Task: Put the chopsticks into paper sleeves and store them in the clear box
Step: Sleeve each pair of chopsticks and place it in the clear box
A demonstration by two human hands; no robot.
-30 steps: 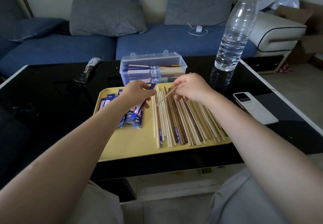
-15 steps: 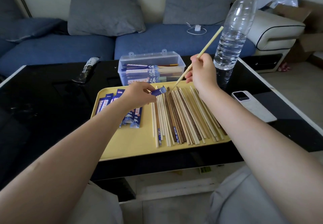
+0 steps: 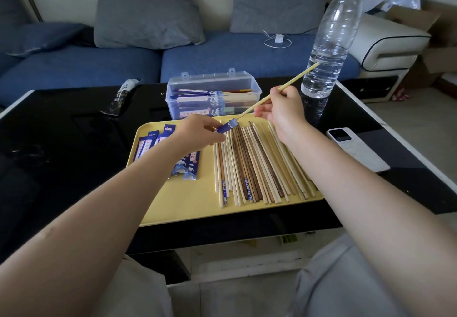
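Over a yellow tray (image 3: 188, 205) on a black table, the left hand (image 3: 197, 132) pinches a blue paper sleeve (image 3: 227, 127) between thumb and fingers, while the right hand (image 3: 282, 109) pinches a pale chopstick (image 3: 299, 77), its lower tip at the sleeve's mouth. Loose chopsticks (image 3: 257, 166) lie side by side on the tray beside spare sleeves (image 3: 150, 141); the clear box (image 3: 212, 94), holding sleeved pairs, stands just behind the tray.

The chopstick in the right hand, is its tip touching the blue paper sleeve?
Touching: the head view shows the chopstick tip meeting the open end of the blue paper sleeve, with no gap visible.
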